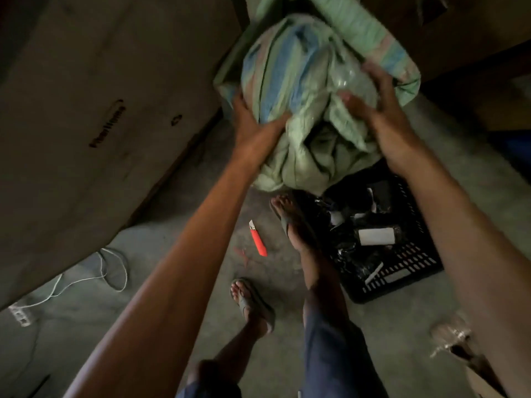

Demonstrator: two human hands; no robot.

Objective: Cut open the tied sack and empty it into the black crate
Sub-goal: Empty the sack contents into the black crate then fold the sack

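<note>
A pale green woven sack (304, 110) with blue and pink stripes is held up off the floor, its crumpled lower end hanging over the far edge of the black crate (408, 268). My left hand (253, 122) grips its left side. My right hand (370, 101) presses its right side, fingers spread over clear plastic showing through. The crate stands on the floor at the right and holds several dark wrapped items and white pieces. An orange box cutter (258, 239) lies on the concrete floor left of the crate, blade out.
A big cardboard box (94, 116) leans at the left. A white cord (94, 277) and power strip (20, 314) lie at lower left. My sandalled feet (253, 305) stand beside the crate. More cardboard is behind the sack; crumpled clear plastic (451, 337) lies lower right.
</note>
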